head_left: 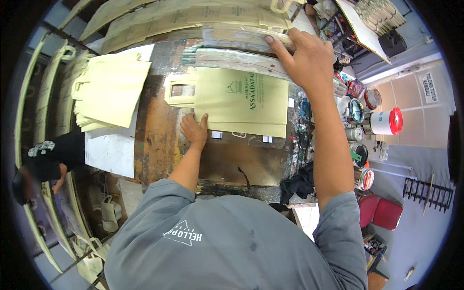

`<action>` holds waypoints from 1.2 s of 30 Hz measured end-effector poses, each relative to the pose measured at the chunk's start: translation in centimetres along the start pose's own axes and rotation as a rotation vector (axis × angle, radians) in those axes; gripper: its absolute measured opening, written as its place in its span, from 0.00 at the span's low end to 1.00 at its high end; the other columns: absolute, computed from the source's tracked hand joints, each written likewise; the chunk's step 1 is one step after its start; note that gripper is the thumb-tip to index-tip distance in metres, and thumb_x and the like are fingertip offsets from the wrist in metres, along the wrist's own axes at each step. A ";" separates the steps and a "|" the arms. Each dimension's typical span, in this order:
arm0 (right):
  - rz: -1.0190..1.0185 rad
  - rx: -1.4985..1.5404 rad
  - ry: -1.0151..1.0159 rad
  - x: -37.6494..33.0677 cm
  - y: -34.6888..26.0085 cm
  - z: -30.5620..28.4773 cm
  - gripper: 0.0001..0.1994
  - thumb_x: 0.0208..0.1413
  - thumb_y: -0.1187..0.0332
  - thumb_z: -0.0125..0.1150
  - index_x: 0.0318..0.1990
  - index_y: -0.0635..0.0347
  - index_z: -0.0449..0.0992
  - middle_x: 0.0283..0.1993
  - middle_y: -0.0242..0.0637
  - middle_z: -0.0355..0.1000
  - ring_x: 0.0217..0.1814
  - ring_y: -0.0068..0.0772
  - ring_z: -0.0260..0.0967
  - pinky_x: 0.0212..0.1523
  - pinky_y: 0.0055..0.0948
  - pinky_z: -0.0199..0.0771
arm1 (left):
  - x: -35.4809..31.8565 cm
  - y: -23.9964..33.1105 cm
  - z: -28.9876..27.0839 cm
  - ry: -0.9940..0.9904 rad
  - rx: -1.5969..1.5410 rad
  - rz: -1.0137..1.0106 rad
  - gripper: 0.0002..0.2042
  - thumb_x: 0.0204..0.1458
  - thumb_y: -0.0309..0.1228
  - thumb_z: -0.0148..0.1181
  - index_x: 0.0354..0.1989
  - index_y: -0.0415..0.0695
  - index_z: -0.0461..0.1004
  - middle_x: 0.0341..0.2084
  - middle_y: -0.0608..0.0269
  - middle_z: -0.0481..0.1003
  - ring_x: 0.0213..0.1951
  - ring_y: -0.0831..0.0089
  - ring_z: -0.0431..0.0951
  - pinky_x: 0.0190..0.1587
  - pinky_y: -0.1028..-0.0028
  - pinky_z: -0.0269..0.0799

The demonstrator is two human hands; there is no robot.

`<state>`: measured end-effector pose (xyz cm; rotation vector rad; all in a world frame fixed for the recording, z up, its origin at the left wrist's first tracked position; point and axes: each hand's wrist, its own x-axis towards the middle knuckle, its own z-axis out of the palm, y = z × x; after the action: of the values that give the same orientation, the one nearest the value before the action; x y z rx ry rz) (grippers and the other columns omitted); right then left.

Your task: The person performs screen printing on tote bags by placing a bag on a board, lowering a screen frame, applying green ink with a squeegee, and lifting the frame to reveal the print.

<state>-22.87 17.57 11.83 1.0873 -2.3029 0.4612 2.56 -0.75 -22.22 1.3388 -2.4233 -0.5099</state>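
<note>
A pale yellow cloth bag (217,106) lies flat on the worktable, its handle loop to the left and green print on its right part. My left hand (193,129) rests at the bag's near left corner, thumb and fingers apart, by the handle. Beyond the bag, a screen printing frame (237,59) stands tilted up on edge, its long side toward me. My right hand (309,60) is wrapped round the right end of this frame, thumb on the near side. The fingertips on its far side are partly hidden.
A stack of plain yellow bags (111,92) lies on a white sheet (111,157) at left, near another person (53,159) in dark clothes. Printed bags hang on racks (169,24) behind and at left. Paint cans (384,122) and a black cloth (297,184) are at right.
</note>
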 end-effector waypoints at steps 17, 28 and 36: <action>-0.019 0.039 0.035 0.8 1.0 0.6 0.33 0.63 0.34 0.57 0.31 0.59 0.82 0.29 0.44 0.80 0.35 0.50 0.78 0.45 0.48 0.65 | 15.9 -3.8 -22.6 0.011 -0.713 0.169 0.15 0.62 0.32 0.69 0.52 0.35 0.79 0.36 0.58 0.82 0.32 0.76 0.80 0.32 0.74 0.77; -0.010 -0.010 -0.023 3.7 1.7 0.0 0.35 0.63 0.32 0.55 0.34 0.60 0.84 0.30 0.46 0.81 0.36 0.53 0.79 0.42 0.50 0.67 | 16.9 -19.3 -24.9 0.703 0.183 -0.085 0.39 0.59 0.53 0.69 0.69 0.36 0.67 0.57 0.35 0.75 0.58 0.48 0.78 0.63 0.54 0.73; 0.064 0.068 -0.174 6.5 1.8 -1.1 0.35 0.67 0.34 0.51 0.40 0.62 0.84 0.29 0.48 0.80 0.35 0.52 0.79 0.48 0.48 0.75 | -8.6 10.0 2.1 -0.478 -0.005 0.985 0.59 0.47 0.80 0.53 0.80 0.48 0.58 0.81 0.46 0.47 0.82 0.44 0.41 0.76 0.28 0.24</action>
<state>-27.34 15.39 16.55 1.1287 -2.4965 0.4895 -1.46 11.86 -20.40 -0.1168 -3.0250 -0.5708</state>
